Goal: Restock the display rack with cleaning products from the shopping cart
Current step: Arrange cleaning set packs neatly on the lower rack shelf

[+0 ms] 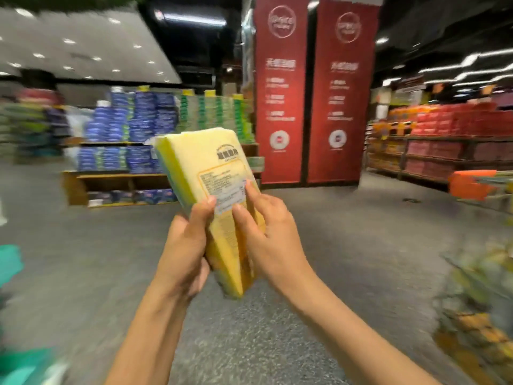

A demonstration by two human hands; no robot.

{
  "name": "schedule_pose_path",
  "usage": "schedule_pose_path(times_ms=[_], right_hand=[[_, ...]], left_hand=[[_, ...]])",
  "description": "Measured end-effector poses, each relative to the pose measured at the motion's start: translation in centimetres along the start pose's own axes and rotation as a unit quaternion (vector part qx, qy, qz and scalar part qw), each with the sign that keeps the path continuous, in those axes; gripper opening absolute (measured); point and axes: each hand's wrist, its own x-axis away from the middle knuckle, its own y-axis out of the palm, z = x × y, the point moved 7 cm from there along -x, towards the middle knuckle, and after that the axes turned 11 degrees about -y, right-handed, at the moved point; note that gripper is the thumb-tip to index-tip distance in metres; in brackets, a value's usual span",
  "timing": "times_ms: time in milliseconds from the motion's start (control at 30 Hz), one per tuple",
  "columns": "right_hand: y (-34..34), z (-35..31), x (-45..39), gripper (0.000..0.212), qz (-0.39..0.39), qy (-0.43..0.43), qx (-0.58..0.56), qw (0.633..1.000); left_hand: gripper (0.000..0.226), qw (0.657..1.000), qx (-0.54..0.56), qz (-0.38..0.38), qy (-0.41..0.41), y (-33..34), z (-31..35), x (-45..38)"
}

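**Yellow sponge pack held up in both hands**

Out on the open shop floor, the left hand has its grip closed round the lower edge of a yellow sponge pack, thumb across the label. The right hand rests nearly straight fingers on the pack's face. The pack stands tilted between them at chest height. Its printed label is too blurred to read. Red banners hang behind.
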Motion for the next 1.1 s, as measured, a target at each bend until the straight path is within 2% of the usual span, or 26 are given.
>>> schedule_pose_path(times_ms=[67,100,167,267,300,367,467,533,600,667,800,867,967,1100], right_hand=[[5.2,-0.3,0.9,0.088,-0.078,-0.011,-0.071,0.994],[7.4,-0.9,1.6,0.093,-0.116,-0.015,-0.119,0.986],[11.5,-2.2,3.3,0.109,-0.199,-0.017,-0.234,0.952],[16.6,-4.7,6.5,0.128,-0.322,-0.033,-0.313,0.893],[18.0,-5.6,7.6,0.126,-0.351,-0.040,-0.327,0.877],[20.0,-7.2,9.4,0.116,-0.398,-0.062,-0.354,0.844],[22.1,-9.0,10.8,0.076,-0.452,-0.099,-0.396,0.793],[23.6,-9.8,11.1,0.058,-0.481,-0.107,-0.394,0.776],[25.6,-10.3,11.1,0.054,-0.487,-0.108,-0.386,0.776],[27.7,-10.5,10.8,0.049,-0.466,-0.114,-0.378,0.792],[31.6,-9.6,10.4,0.046,-0.398,-0.108,-0.358,0.838],[33.5,-8.9,10.3,0.050,-0.364,-0.095,-0.351,0.857],[36.3,-7.8,10.1,0.049,-0.343,-0.062,-0.341,0.873],[40.2,-6.3,10.0,0.047,-0.388,-0.018,-0.315,0.866]], left_hand=[[0.076,0.999,0.024,0.016,-0.029,-3.0,-0.6,1.6],[0.084,0.998,0.042,0.030,-0.045,-4.3,-0.7,2.7],[0.075,0.993,0.050,0.076,-0.069,-7.4,-1.2,4.5],[0.040,0.973,-0.011,0.220,-0.068,-14.0,-2.1,7.6],[0.035,0.966,-0.019,0.248,-0.069,-15.6,-2.3,8.9],[0.047,0.951,-0.013,0.305,-0.055,-18.8,-2.4,11.7],[0.047,0.930,-0.028,0.366,-0.003,-23.0,-1.3,16.6],[0.051,0.919,-0.078,0.387,0.006,-25.4,-0.6,19.1],[0.039,0.892,-0.141,0.430,0.008,-27.2,0.4,20.8],[0.032,0.850,-0.186,0.493,0.027,-28.7,1.5,22.0],[0.040,0.773,-0.303,0.553,0.070,-29.6,2.7,22.4],[0.037,0.741,-0.364,0.561,0.063,-30.2,2.4,21.7],[0.031,0.670,-0.423,0.609,0.023,-31.7,1.6,21.1],[0.036,0.639,-0.410,0.651,-0.011,-33.4,0.2,20.4]])
